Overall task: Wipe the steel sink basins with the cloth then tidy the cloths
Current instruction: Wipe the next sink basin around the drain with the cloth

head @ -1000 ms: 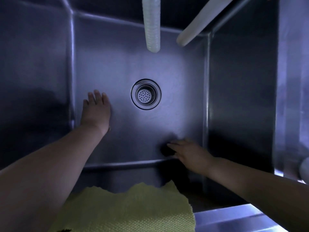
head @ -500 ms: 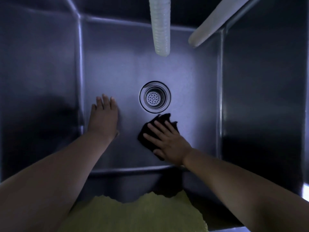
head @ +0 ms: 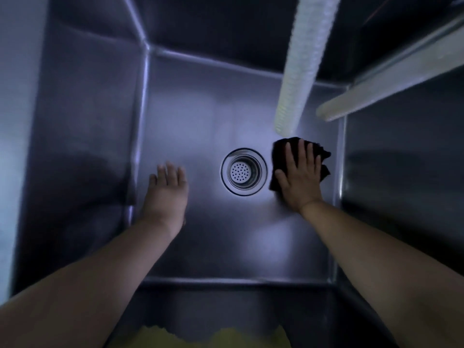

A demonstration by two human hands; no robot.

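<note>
Right hand (head: 300, 175): flat, fingers straight and spread, pressing the dark cloth (head: 324, 156) onto the basin (head: 213, 116) floor.
Cloth: just right of the drain (head: 243, 171), near the right wall, below the tip of the ribbed hose (head: 305, 64).
Left hand (head: 167, 193): released, fingers straight, holding nothing, flat near the left wall.
Yellow cloth (head: 226, 339): at the near edge, between the forearms.
Pipe (head: 391, 81): slants in from upper right.
</note>
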